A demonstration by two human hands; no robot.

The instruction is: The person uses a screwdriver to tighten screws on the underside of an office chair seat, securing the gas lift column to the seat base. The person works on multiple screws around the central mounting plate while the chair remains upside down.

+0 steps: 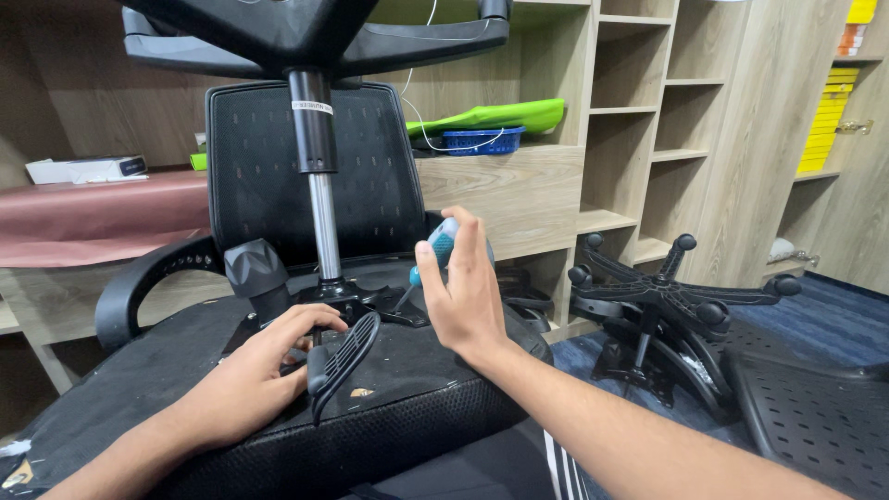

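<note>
The left hand [255, 370] lay on the upturned chair seat [120, 398], its fingers [310, 319] curled loosely against the black lever [341, 356] by the gas cylinder [324, 218]. Rightward, the right hand [463, 287] was clenched around a teal-handled screwdriver [437, 248], tip down at the mechanism plate [370, 301].

I see the blue carpet floor [838, 310] carrying a black star-shaped chair base [662, 296] with castors up, just beside a perforated black seat panel [815, 417]. Wooden shelf [505, 171] behind holds a blue basket [482, 141] and a green flat piece [491, 116] over it.
</note>
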